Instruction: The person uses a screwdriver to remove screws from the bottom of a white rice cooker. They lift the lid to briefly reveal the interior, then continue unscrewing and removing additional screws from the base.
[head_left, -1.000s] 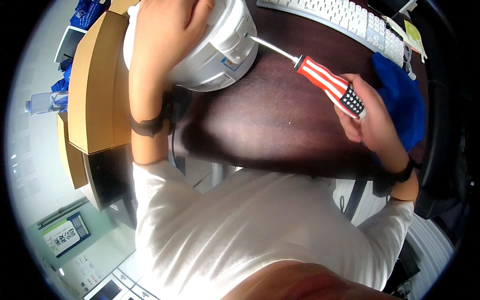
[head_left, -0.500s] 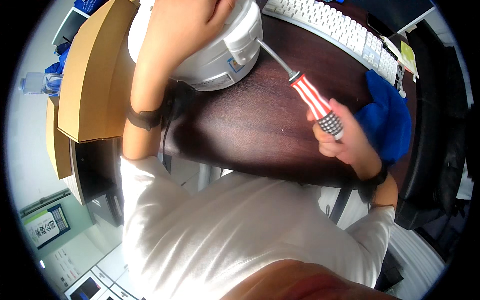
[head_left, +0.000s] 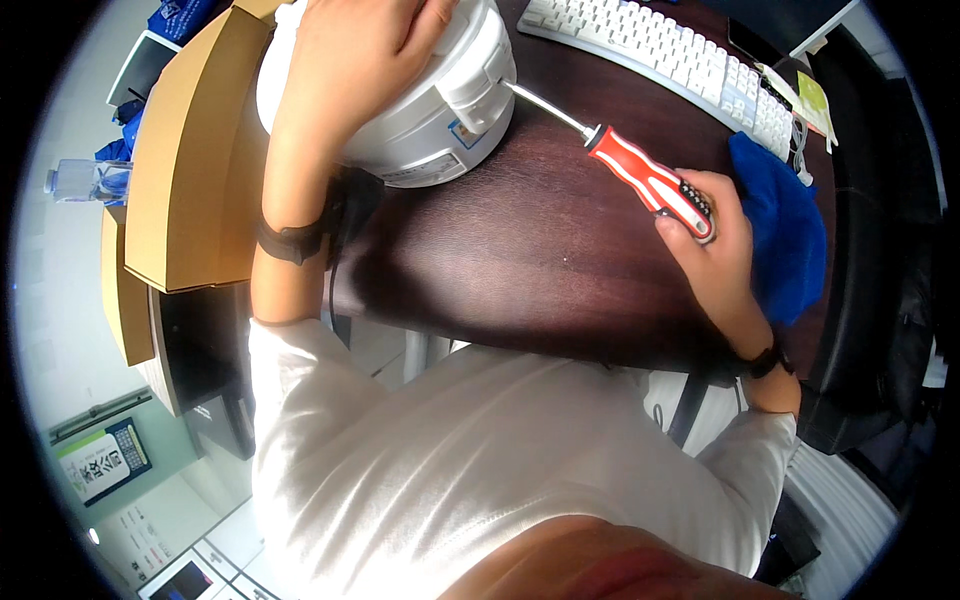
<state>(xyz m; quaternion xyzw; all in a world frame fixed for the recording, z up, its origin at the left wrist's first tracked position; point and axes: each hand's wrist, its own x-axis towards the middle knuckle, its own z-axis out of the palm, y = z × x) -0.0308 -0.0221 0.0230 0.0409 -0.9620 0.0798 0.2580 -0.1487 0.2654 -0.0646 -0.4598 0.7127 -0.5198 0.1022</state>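
- Our right grip (head_left: pixel 722 245) clamps the red screwdriver (head_left: pixel 638 170), right of the white appliance (head_left: pixel 425 135), tip at its side.
- Our left grip (head_left: pixel 370 45) lies over the white appliance; we cannot tell its closure.

The screwdriver handle (head_left: pixel 644 178) is red, white and dotted black, the appliance (head_left: pixel 425 130) white.

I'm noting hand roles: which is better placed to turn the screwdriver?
Probably the right hand: it holds the screwdriver by its handle, tip at the round white appliance. The left hand lies on that appliance, away from the screwdriver.
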